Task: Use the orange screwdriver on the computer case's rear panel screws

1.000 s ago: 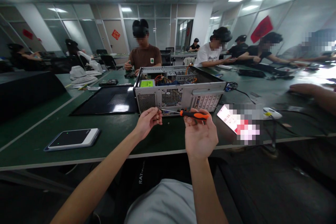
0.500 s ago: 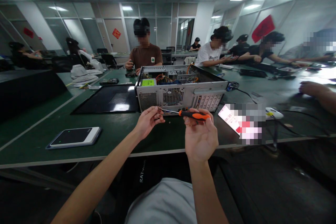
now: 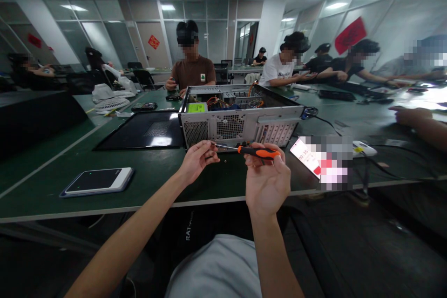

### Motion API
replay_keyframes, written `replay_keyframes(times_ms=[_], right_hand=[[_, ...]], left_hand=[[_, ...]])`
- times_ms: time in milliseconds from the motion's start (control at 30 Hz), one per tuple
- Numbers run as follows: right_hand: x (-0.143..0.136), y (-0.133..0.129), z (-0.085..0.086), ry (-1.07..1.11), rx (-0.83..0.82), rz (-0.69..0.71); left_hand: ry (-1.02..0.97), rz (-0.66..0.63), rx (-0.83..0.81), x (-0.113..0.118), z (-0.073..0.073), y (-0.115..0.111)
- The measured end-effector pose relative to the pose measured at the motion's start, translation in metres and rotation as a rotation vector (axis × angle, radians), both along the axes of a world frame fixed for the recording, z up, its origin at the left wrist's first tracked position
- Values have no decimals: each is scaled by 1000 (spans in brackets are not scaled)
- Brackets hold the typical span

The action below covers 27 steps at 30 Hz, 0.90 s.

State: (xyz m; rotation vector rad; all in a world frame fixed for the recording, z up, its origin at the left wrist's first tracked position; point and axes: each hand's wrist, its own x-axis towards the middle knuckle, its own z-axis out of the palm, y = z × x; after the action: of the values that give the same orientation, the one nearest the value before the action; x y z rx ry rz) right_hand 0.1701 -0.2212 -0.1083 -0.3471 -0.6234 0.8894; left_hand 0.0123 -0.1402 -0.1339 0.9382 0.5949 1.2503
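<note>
An orange and black screwdriver (image 3: 263, 152) lies sideways in my right hand (image 3: 268, 184), gripped by its handle with the shaft pointing left. At its tip my left hand (image 3: 198, 162) is closed in a pinch; whatever its fingers hold there is too small to make out. Just beyond both hands lies a computer case (image 3: 240, 123) on its side, its top open and its grey vented back panel facing me. Cables and a green-labelled part (image 3: 196, 108) show inside. A tiny screw-like piece (image 3: 225, 161) rests on the table between my hands.
A black side panel (image 3: 139, 132) lies left of the case. Nearer me is a white device with a dark top (image 3: 96, 180). A lit phone (image 3: 305, 158), a white box (image 3: 365, 149) and cables are to the right. Across the green table (image 3: 153, 195) a person (image 3: 193, 72) works.
The view has shifted very slightly. Both hands and the screwdriver keep nearly the same pose, with the screwdriver tip still at my left fingertips.
</note>
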Motion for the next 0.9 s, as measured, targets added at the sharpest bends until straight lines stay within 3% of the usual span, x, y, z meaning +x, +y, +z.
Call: replay_keyframes(times_ms=[600,767,900], right_hand=[[-6,0,0,-112,25,-22],[-8,5,-8,-324,76,-36],[-13,7,-13,-561,94,-131]], left_hand=[[-55,33,-19,-1,6,-3],[-225,70,-198,4,20,-3],[-348,106,-274,13,40,3]])
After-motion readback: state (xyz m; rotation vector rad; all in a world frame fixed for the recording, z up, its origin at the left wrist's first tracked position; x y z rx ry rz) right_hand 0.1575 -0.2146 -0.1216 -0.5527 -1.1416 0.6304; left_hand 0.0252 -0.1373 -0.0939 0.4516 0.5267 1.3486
